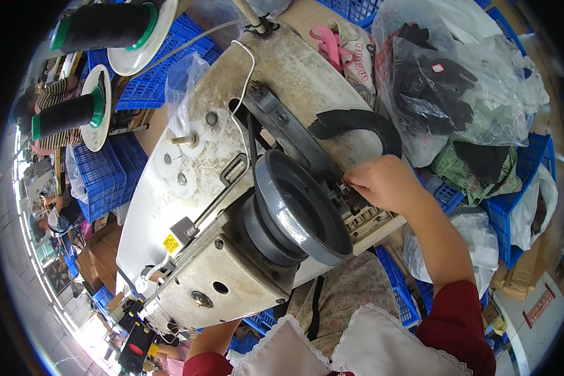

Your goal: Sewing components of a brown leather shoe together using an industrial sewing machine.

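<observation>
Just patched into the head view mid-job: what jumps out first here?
A big, grimy white sewing machine fills the middle, tilted, its dark grey handwheel facing the camera. The right hand reaches in beside the wheel at a small mechanism, just below a curved black piece lying on the machine. The left hand is hidden under the machine; two black thread cones stand at upper left, and clear bags of fabric on blue crates at upper right.

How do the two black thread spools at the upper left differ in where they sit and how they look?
The upper spool sits nearer the picture's top edge and looks larger; the lower spool sits below it, closer to the blue crates, and looks slimmer. The upper spool's white disc is partly cut off; the lower spool's disc shows whole. Both carry black thread with green rims.
</observation>
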`<move>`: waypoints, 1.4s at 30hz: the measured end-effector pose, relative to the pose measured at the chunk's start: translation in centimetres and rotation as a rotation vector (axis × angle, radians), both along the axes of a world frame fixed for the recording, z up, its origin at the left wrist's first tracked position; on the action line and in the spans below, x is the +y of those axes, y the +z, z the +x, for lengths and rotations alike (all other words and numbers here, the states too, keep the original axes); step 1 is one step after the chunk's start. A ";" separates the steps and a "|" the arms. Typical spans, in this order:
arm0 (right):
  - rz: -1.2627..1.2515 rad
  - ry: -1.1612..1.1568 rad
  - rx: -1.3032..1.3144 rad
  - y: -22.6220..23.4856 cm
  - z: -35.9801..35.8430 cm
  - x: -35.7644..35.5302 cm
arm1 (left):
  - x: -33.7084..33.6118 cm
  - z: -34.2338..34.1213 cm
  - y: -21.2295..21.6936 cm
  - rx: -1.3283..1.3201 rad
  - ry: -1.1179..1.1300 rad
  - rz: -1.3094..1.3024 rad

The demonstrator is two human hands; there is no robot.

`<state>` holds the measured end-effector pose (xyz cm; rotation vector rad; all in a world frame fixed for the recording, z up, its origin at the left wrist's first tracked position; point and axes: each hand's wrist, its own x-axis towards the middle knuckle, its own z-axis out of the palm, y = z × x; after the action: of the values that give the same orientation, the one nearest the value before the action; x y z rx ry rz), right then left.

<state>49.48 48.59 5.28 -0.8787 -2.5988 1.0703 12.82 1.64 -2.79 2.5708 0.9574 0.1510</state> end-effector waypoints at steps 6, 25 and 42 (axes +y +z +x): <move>0.127 0.059 -0.026 0.6 0.6 -0.5 | -0.5 -0.2 -0.3 -0.020 0.016 -0.064; 0.047 -0.175 0.099 -0.3 0.3 -2.9 | 19.6 10.2 22.6 -0.029 0.183 -0.285; -0.013 -0.241 0.125 -0.7 0.0 -3.6 | 54.0 17.7 16.0 0.914 -0.122 -0.599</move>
<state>49.51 44.97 4.60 -1.0596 -2.3174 1.0397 30.47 55.66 13.16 2.0609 0.9066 -1.2352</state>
